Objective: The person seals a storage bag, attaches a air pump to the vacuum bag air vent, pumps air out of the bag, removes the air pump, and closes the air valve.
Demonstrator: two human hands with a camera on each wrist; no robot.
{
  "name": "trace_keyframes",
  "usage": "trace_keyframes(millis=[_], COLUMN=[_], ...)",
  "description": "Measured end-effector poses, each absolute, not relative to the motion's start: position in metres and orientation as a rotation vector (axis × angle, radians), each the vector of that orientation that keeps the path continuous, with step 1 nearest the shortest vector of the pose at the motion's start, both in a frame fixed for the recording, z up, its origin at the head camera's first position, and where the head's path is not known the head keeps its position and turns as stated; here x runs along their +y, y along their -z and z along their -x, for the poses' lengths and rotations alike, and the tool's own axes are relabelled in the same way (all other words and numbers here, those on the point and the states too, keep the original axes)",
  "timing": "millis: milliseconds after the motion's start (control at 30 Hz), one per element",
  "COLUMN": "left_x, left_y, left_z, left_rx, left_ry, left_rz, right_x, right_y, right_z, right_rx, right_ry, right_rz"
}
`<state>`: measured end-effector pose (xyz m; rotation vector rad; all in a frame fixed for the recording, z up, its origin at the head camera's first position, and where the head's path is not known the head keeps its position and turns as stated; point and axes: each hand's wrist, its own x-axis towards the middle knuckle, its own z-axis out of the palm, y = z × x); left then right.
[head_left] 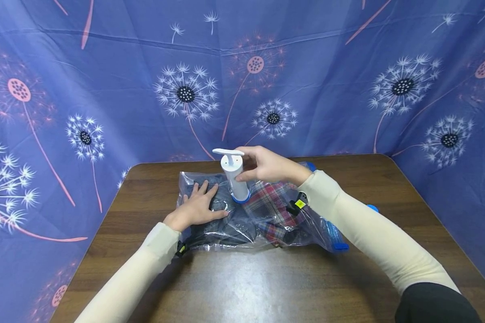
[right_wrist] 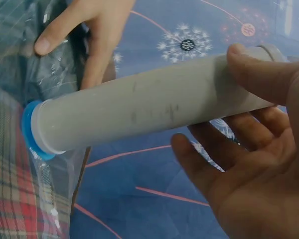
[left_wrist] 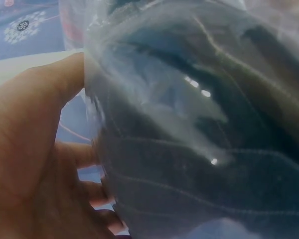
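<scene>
A clear plastic bag (head_left: 230,233) with dark and plaid clothes inside lies on the table. The white hand pump (head_left: 237,181) stands on the bag, its blue-rimmed base against the plastic and its T-handle a little above the barrel. My left hand (head_left: 198,207) rests on the bag's left part with fingers spread. My right hand (head_left: 266,165) holds the upper barrel of the pump from the right; in the right wrist view, thumb and fingers of that hand (right_wrist: 259,149) lie around the barrel (right_wrist: 139,107). The left wrist view shows dark cloth under plastic (left_wrist: 189,164) beside the left hand (left_wrist: 35,149).
The wooden table (head_left: 250,287) reaches to a blue curtain (head_left: 226,89) with dandelion prints behind and at both sides. At the bag's right end is a blue slider (head_left: 341,246), and a blue round piece (head_left: 372,208) shows past the right sleeve.
</scene>
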<state>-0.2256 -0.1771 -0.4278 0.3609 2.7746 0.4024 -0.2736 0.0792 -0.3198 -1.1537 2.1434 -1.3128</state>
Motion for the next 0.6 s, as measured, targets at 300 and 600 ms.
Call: trace_keyframes(millis=[300,600], left_x=[-0.174,-0.175], left_y=[0.431,0.427], left_z=[0.225,0.224], left_rx=[2.785,2.765], left_ry=[-0.403,-0.406], left_rz=[-0.324,-0.285], right_x=[0.083,0.077], right_y=[0.328,0.333], right_z=[0.270,0.267], right_rx=[2.301,2.348], right_ry=[1.326,1.357], right_rz=[1.089,1.121])
